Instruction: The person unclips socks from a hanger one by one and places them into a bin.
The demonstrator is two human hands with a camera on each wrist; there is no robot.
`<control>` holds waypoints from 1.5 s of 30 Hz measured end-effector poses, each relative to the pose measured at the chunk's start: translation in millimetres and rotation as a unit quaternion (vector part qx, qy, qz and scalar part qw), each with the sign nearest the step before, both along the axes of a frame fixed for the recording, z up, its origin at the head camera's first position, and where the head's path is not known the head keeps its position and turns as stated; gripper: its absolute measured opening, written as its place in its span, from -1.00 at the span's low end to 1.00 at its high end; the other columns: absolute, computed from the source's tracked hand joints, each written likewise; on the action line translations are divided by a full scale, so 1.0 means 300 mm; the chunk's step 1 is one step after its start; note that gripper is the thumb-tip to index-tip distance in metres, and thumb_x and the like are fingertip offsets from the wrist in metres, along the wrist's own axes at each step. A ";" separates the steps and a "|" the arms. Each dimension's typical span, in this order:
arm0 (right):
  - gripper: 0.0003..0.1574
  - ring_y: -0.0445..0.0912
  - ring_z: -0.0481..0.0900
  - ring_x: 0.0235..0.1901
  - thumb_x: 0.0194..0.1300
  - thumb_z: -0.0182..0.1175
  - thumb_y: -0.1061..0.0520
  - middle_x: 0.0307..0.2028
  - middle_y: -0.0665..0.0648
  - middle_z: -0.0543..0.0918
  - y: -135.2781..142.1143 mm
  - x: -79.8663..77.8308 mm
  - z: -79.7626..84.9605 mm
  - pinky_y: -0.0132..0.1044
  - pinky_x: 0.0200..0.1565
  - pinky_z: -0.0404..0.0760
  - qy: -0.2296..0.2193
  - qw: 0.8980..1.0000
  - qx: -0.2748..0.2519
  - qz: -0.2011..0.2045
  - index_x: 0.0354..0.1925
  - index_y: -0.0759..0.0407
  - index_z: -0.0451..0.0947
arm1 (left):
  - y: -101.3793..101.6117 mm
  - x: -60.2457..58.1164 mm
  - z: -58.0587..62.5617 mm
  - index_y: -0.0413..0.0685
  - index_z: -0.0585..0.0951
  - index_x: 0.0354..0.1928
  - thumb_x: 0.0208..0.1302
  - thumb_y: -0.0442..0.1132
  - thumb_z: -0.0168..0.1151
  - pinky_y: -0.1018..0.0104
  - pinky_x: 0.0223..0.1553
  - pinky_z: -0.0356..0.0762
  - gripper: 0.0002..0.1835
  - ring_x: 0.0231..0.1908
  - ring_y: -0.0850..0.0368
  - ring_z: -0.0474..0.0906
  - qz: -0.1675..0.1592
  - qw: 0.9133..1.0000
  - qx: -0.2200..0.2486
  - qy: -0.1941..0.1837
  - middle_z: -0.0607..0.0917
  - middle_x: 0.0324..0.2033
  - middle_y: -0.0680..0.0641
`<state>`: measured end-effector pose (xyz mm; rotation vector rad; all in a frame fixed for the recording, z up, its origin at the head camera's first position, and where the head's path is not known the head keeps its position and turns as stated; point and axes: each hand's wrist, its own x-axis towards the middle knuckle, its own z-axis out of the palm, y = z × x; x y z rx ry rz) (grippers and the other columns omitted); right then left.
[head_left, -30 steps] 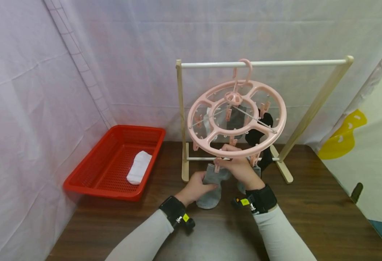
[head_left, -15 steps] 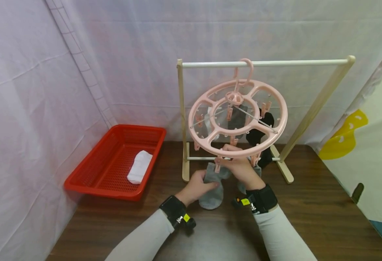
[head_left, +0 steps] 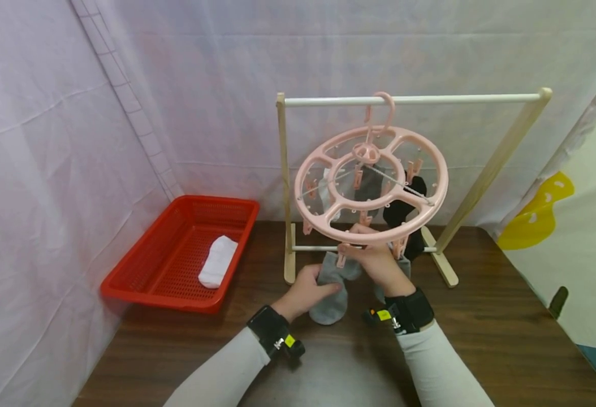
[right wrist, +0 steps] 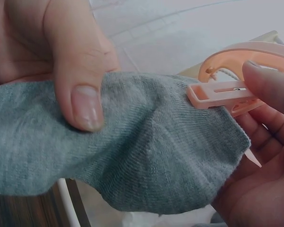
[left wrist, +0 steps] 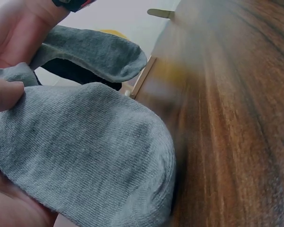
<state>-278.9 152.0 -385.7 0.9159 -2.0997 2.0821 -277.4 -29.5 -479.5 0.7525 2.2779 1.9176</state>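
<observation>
Your left hand (head_left: 305,291) is nearest; the grey sock (head_left: 328,311) lies between its thumb and fingers, thumb across the near face, toe end hanging down over the table (head_left: 481,333). The sock's cuff end sits to the right, beside the thumb of your right hand (head_left: 379,265).

Materials: the sock is soft, fine-ribbed knit, creased toward the cuff, with a rounded toe. The clothespin (right wrist: 206,97) is smooth pink plastic with a slotted arm; its tip overlies the sock's edge. Whether it bites cannot be told. The table has a dark, glossy wood grain.

Fingers: your left grip is narrow, holding only the sock's thickness. Your right thumb presses the clothespin's arm, fingers curled behind; their exact gap is hidden.

To the left, a perforated red basket (head_left: 165,299) contains a folded white sock (head_left: 218,262). Above your right hand, the round pink hanger (head_left: 366,152) hangs tilted from the white rail (head_left: 461,99) of a wooden-legged stand. At its far side hang a dark grey cloth (head_left: 371,189) and, farther right, a black one. Pale sheeting (head_left: 227,62) stands farthest back.
</observation>
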 end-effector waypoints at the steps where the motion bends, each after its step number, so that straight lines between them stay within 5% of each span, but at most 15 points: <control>1: -0.91 0.19 0.60 -0.47 0.27 0.13 0.45 -0.50 0.46 0.55 0.002 -0.002 -0.001 -0.14 -0.31 0.63 0.004 1.000 -0.003 0.002 -0.35 0.47 0.39 | 0.001 -0.009 -0.014 -0.33 0.66 -0.14 0.11 -0.38 0.36 0.29 -0.26 0.63 -0.75 -0.39 0.29 0.62 0.002 1.000 -0.002 0.001 0.76 -0.32 -0.19; 9: -0.93 0.24 0.56 -0.47 0.30 0.13 0.42 -0.50 0.51 0.55 0.008 -0.002 0.005 -0.15 -0.32 0.57 0.024 1.000 -0.004 -0.004 -0.33 0.46 0.41 | -0.028 -0.030 -0.033 -0.13 0.69 -0.16 0.09 -0.26 0.40 0.27 -0.23 0.63 -0.76 -0.35 0.21 0.65 0.024 0.999 -0.011 0.021 0.77 -0.33 -0.07; 18: -0.92 0.19 0.61 -0.45 0.30 0.15 0.39 -0.46 0.46 0.59 0.012 0.002 0.010 -0.08 -0.27 0.60 0.015 1.000 0.002 -0.023 -0.31 0.44 0.42 | -0.088 -0.029 -0.012 -0.14 0.69 -0.13 0.07 -0.28 0.42 0.18 -0.17 0.61 -0.72 -0.29 0.13 0.64 0.066 0.996 -0.021 0.055 0.76 -0.27 -0.11; 24: -0.89 0.03 0.62 -0.48 0.27 0.18 0.40 -0.50 0.31 0.62 0.012 0.002 0.010 -0.25 -0.35 0.58 0.001 0.999 -0.011 -0.036 -0.35 0.41 0.42 | -0.143 -0.025 0.019 -0.07 0.70 -0.14 0.06 -0.24 0.45 0.22 -0.17 0.60 -0.71 -0.27 0.14 0.63 0.101 0.990 -0.046 0.085 0.75 -0.27 -0.06; 37: -0.88 0.16 0.65 -0.46 0.31 0.13 0.39 -0.47 0.50 0.61 0.009 -0.001 0.009 -0.09 -0.30 0.63 0.004 1.000 -0.009 -0.010 -0.34 0.41 0.36 | -0.268 0.007 0.158 0.12 0.66 -0.09 0.14 -0.13 0.41 0.12 -0.21 0.63 -0.73 -0.28 0.15 0.61 0.119 0.982 -0.048 0.140 0.73 -0.25 0.07; 45: -0.88 0.18 0.64 -0.44 0.31 0.16 0.36 -0.46 0.46 0.62 0.010 -0.003 0.006 -0.11 -0.29 0.63 0.001 1.000 -0.004 -0.009 -0.34 0.37 0.38 | -0.377 0.032 0.284 -0.07 0.67 -0.07 0.13 -0.19 0.42 0.09 -0.18 0.59 -0.69 -0.21 0.07 0.62 0.192 0.966 -0.032 0.171 0.75 -0.18 -0.09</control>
